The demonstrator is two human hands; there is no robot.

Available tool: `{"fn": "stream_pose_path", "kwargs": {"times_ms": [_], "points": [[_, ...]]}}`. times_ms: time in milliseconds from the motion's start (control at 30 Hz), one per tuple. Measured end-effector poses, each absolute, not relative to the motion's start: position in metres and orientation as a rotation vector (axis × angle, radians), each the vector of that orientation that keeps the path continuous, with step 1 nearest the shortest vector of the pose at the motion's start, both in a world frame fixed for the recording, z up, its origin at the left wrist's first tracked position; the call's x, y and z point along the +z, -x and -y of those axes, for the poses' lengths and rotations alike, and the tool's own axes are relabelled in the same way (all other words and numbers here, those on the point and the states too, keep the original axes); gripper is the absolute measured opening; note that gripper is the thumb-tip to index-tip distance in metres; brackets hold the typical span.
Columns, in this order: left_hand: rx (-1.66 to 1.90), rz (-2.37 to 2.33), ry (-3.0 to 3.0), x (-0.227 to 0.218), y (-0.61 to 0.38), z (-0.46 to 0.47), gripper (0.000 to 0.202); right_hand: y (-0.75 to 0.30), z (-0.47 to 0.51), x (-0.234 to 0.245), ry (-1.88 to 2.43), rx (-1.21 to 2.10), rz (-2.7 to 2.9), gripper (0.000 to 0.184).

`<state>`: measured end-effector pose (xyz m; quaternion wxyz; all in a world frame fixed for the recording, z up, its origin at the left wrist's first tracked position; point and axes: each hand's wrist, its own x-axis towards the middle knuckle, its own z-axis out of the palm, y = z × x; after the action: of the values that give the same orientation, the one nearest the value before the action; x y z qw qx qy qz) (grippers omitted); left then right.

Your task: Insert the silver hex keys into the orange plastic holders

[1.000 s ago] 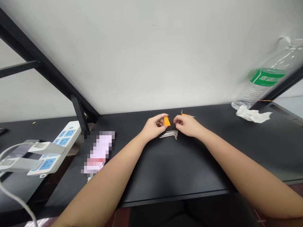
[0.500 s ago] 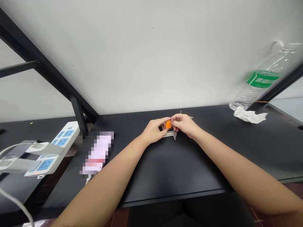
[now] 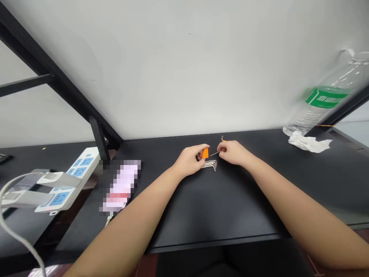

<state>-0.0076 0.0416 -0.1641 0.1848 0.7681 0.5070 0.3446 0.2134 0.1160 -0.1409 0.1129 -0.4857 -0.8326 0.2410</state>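
My left hand (image 3: 188, 161) pinches a small orange plastic holder (image 3: 205, 153) between thumb and fingers, just above the black tabletop. To its right, my right hand (image 3: 235, 152) is closed on a thin metal hex key (image 3: 215, 153), whose tip points left towards the holder without touching it. Several L-shaped hex keys (image 3: 212, 164) lie side by side below the holder, bent ends to the right, their left ends hidden by my left hand. Behind my right fingers, a metal piece with a bit of orange (image 3: 223, 139) shows, mostly covered.
A phone-like slab (image 3: 122, 184), blurred out, lies left on the black table (image 3: 219, 211) with a cable attached. Farther left is a white power strip (image 3: 70, 179) with plugs. A large clear bottle (image 3: 324, 98) and crumpled tissue (image 3: 309, 143) stand at the right by the wall.
My right hand has moved right, away from the orange holder, with the hex key in its fingers. My left hand still grips the holder. The view has shifted slightly.
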Motion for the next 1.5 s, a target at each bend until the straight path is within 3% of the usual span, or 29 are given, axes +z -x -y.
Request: {"fn": "stream_pose_path", "kwargs": {"times_ms": [233, 500, 800, 967, 1200, 1500], "points": [[1.017, -1.418, -2.072, -0.168, 0.009, -0.044, 0.05, -0.209, -0.105, -0.139, 1.216, 0.834, 2.585, 0.021], [0.99, -1.375, -2.11, -0.157, 0.003, -0.039, 0.044, -0.198, -0.103, -0.144, 1.011, 1.526, 1.873, 0.021], [0.983, -1.317, -2.212, -0.157, 0.002, -0.038, 0.051, -0.191, -0.098, -0.143, 1.002, 1.713, 1.539, 0.021], [0.994, -1.35, -2.178, -0.157, 0.004, -0.037, 0.049, -0.2, -0.108, -0.14, 1.21, 1.565, 1.648, 0.028], [1.082, -1.509, -2.048, -0.162, 0.015, -0.044, 0.045, -0.221, -0.122, -0.139, 1.543, 0.76, 2.442, 0.024], [0.715, -1.959, -2.091, -0.163, 0.022, -0.057, 0.037, -0.213, -0.107, -0.139, 1.349, 0.709, 2.708, 0.009]]}}
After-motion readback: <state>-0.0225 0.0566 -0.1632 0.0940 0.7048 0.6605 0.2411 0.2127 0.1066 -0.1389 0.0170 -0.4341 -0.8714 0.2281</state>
